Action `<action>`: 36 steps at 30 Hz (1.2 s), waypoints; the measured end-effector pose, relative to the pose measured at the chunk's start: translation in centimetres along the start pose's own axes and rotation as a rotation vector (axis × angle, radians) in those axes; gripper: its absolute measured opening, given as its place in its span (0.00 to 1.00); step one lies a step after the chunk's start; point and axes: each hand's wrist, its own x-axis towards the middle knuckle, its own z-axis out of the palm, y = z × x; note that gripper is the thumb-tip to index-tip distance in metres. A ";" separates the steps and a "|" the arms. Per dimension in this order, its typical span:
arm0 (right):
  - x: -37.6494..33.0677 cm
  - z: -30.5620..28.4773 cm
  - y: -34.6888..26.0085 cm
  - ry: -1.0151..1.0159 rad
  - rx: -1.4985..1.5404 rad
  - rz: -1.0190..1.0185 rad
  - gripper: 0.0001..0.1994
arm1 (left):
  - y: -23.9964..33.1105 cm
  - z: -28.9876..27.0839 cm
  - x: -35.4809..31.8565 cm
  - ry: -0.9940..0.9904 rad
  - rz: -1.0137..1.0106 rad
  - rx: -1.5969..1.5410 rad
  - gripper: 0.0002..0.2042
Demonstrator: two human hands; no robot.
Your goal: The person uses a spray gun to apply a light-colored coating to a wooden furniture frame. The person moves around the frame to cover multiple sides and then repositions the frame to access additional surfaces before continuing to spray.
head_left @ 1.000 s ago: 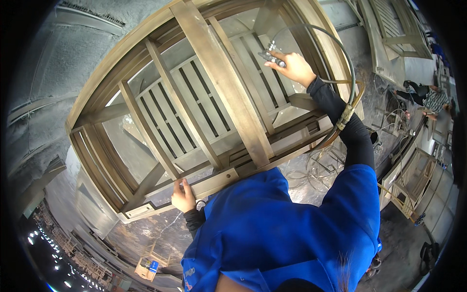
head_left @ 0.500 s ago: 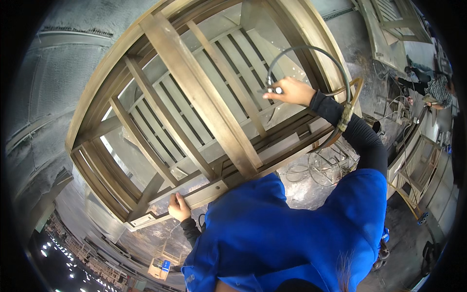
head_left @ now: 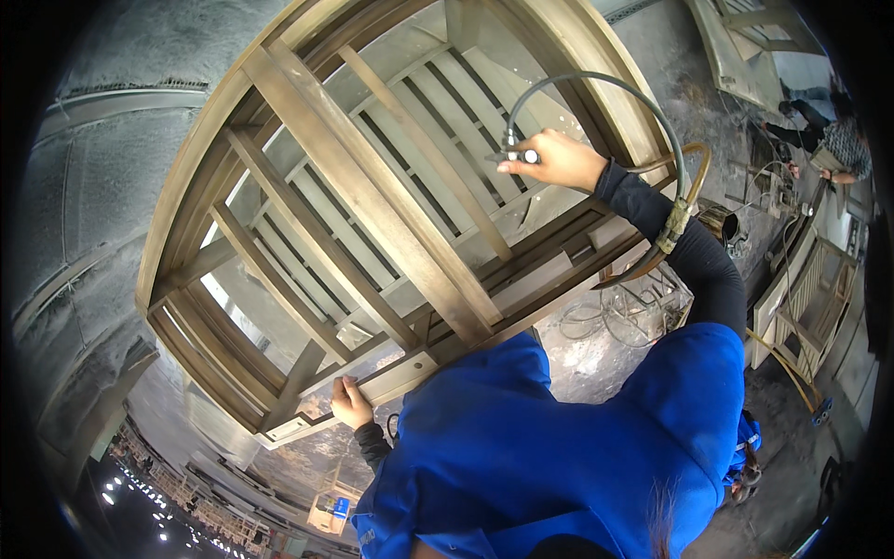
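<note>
A large brown-stained wooden furniture frame (head_left: 368, 191) with crossbars and a slatted panel stands tilted in front of me. My left hand (head_left: 351, 403) is closed round its near lower rail, thumb on top. Over the frame's open right part, my right hand (head_left: 563, 158) grips what looks like a small spray gun (head_left: 524, 156) with a white round knob. Its dark tip points left toward the crossbars, apart from the wood. A dark hose (head_left: 596, 76) loops up from the gun and back over my right forearm, where a taped joint (head_left: 677, 221) meets an amber hose. My fingers hide most of the gun's body.
At the upper right another person (head_left: 843, 154) works beside other wooden pieces. A slatted frame (head_left: 805, 303) stands at the right. A wire rack (head_left: 643, 303) is under the near edge on the stained floor. A small wooden stand (head_left: 326, 508) holds a blue item at the lower left.
The furniture frame appears slightly turned in view, its left corner lower. My right hand and the spray gun sit a little higher; the left hand keeps its hold on the rail.
</note>
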 end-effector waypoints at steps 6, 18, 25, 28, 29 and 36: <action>-0.4 0.8 0.3 -0.117 0.001 0.114 0.34 | 0.6 -0.4 0.0 -0.019 -0.010 0.016 0.19; -3.2 1.1 -11.2 0.538 0.172 0.077 0.20 | 0.3 -0.3 0.1 0.022 -0.117 0.092 0.17; -5.5 5.8 -23.7 0.372 -0.088 -0.313 0.23 | 1.2 -1.1 0.4 0.003 -0.092 0.023 0.16; -5.3 10.3 -26.8 0.159 -0.172 -0.275 0.27 | 0.7 -2.4 0.0 0.044 0.113 -0.180 0.14; -5.2 11.7 -27.4 0.099 -0.188 -0.273 0.27 | 0.2 -2.8 -0.2 0.101 0.207 -0.280 0.14; -5.2 16.1 -28.3 -0.284 -0.653 -0.078 0.29 | -7.5 -5.2 1.8 0.171 0.260 -0.037 0.07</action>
